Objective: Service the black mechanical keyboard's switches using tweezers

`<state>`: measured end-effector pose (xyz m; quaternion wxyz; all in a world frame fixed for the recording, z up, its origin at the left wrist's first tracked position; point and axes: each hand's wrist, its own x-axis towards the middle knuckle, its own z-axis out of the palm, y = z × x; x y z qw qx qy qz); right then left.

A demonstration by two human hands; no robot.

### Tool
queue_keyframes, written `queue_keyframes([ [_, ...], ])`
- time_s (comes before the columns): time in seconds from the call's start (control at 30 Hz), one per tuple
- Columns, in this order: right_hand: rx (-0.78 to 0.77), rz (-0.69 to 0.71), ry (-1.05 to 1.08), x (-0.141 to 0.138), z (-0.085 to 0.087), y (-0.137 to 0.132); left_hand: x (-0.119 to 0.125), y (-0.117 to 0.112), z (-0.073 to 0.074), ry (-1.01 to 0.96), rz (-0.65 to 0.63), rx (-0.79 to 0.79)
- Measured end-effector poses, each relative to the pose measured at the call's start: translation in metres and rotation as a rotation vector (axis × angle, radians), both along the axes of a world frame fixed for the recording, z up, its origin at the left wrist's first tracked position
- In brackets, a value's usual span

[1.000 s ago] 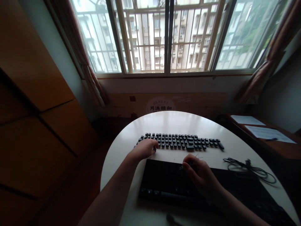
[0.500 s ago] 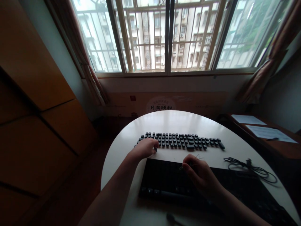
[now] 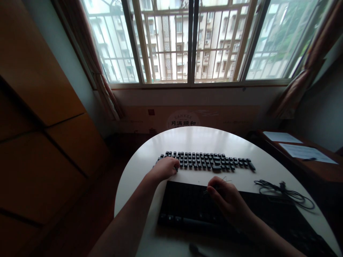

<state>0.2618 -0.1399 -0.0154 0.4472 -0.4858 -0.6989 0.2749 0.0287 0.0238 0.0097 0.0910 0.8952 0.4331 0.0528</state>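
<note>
Rows of loose black keycaps (image 3: 217,167) lie on the white round table (image 3: 184,139). At the left end of the rows is my left hand (image 3: 164,168), its fingers closed in a pinch on a dark keycap (image 3: 175,170) at the near edge. Closer to me lies a black keyboard (image 3: 184,198), with a few keys visible along its near side. My right hand (image 3: 226,196) is closed above the keyboard's middle. Thin wire loops of what looks like a keycap puller (image 3: 227,180) stick out of that fist; its handle is hidden.
A coiled black cable (image 3: 286,194) rests right of the keyboard. A dark, blurred object with a thin handle (image 3: 194,248) lies at the near edge of view. Papers (image 3: 308,152) and a pen cover a brown side table at right. A window stands beyond.
Both hands keep almost the same place and grip. The view has shifted very slightly.
</note>
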Motion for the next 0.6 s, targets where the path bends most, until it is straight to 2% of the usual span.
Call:
queue_keyframes([
  [0.23, 0.012, -0.002, -0.023, 0.001, -0.002, -0.001, -0.002, 0.001, 0.0, -0.03, 0.012, 0.008],
  [0.37, -0.009, 0.008, -0.007, 0.001, -0.001, -0.003, -0.008, 0.003, 0.006, -0.057, 0.025, 0.022],
  [0.5, -0.003, 0.0, -0.01, 0.001, 0.0, -0.002, -0.014, 0.004, 0.014, -0.102, 0.102, 0.06],
  [0.6, 0.018, -0.004, -0.015, 0.001, 0.001, -0.002, -0.016, 0.005, 0.014, -0.099, 0.129, 0.072],
])
